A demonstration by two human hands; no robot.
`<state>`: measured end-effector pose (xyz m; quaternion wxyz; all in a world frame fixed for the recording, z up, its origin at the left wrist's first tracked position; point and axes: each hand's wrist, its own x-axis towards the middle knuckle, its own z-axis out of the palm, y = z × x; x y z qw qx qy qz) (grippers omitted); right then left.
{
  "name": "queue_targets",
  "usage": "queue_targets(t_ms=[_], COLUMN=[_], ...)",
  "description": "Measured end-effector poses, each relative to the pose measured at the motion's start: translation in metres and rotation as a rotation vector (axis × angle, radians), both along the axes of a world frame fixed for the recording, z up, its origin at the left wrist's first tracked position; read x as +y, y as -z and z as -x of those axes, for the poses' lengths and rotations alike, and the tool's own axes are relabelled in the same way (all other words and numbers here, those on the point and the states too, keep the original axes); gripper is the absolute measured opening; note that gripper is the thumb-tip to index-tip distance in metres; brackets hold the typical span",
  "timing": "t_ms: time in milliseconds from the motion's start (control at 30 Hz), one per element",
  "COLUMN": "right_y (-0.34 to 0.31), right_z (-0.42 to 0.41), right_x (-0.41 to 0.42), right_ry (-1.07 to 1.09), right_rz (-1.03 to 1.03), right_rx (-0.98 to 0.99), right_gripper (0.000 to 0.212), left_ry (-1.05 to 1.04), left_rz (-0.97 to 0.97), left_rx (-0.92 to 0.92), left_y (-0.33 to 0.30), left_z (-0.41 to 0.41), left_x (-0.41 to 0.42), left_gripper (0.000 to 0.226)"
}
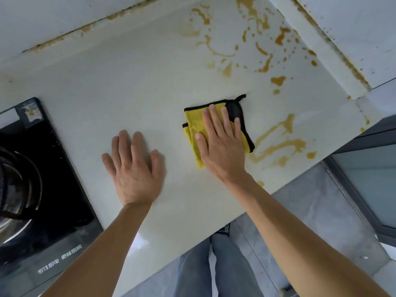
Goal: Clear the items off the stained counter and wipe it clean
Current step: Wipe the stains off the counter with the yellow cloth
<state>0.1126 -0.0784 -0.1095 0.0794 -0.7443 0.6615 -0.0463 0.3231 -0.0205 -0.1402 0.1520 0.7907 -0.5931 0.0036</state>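
Note:
A pale counter (132, 82) fills the view. Orange-brown stains (276, 144) run to the right of a folded yellow cloth (194, 123) with black trim, and more stains (263, 20) spread across the far right corner. My right hand (220, 144) lies flat on the cloth, fingers spread, pressing it onto the counter. My left hand (134, 168) rests flat on the bare counter to the left of the cloth, palm down, fingers apart, holding nothing.
A black glass cooktop (53, 172) with a metal burner ring (19, 181) sits at the left. The counter's front edge runs diagonally from bottom left to right. Grimy sealant lines the back wall (64, 37). Grey floor tiles (310, 221) and my legs show below.

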Motion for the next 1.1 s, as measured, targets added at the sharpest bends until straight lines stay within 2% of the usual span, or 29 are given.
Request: queue_targets(t_ms=[67,133,200,267,367,433,500,600,700,900,1000,1100], right_y=[0.005,0.009,0.013,0.013,0.010,0.005,0.006,0.012,0.010,0.000,-0.003,0.000], right_z=[-0.001,0.005,0.032,0.073,0.111,0.103,0.080,0.058,0.084,0.166,0.150,0.105], right_x=[0.010,0.039,0.071,0.080,0.042,0.012,0.011,0.062,0.103,0.047,0.005,0.004], right_ry=[0.009,-0.103,-0.216,-0.230,-0.079,0.070,0.120,-0.093,-0.232,0.040,0.167,0.094], right_rz=[0.041,0.039,0.029,0.016,-0.016,-0.032,-0.009,0.016,-0.020,-0.097,-0.086,-0.045], right_rx=[-0.024,-0.036,-0.003,0.046,0.118,0.087,0.057,0.033,0.026,0.149,0.141,0.101], right_gripper=[0.062,0.063,0.065,0.066,0.065,0.065,0.065,0.065,0.066,0.066,0.066,0.065], left_ry=[-0.001,0.002,-0.008,-0.019,-0.016,-0.012,-0.010,-0.010,-0.011,-0.019,-0.020,-0.017], left_rz=[-0.003,-0.010,-0.028,-0.039,-0.040,-0.039,-0.039,-0.044,-0.044,-0.019,-0.035,-0.042], left_rx=[-0.006,0.008,0.021,0.023,0.016,0.013,0.011,0.017,0.030,0.033,0.038,0.054], left_y=[0.002,0.001,-0.002,-0.003,-0.003,-0.002,-0.003,-0.006,-0.002,0.000,-0.003,-0.008], left_z=[-0.002,-0.002,-0.001,0.000,0.002,0.000,0.000,0.002,-0.001,-0.001,0.000,0.003], left_x=[0.001,0.001,0.001,0.001,0.001,0.000,0.000,0.000,0.001,0.002,0.001,0.001], left_gripper=[0.053,0.054,0.054,0.054,0.054,0.052,0.050,0.050,0.051,0.053,0.051,0.052])
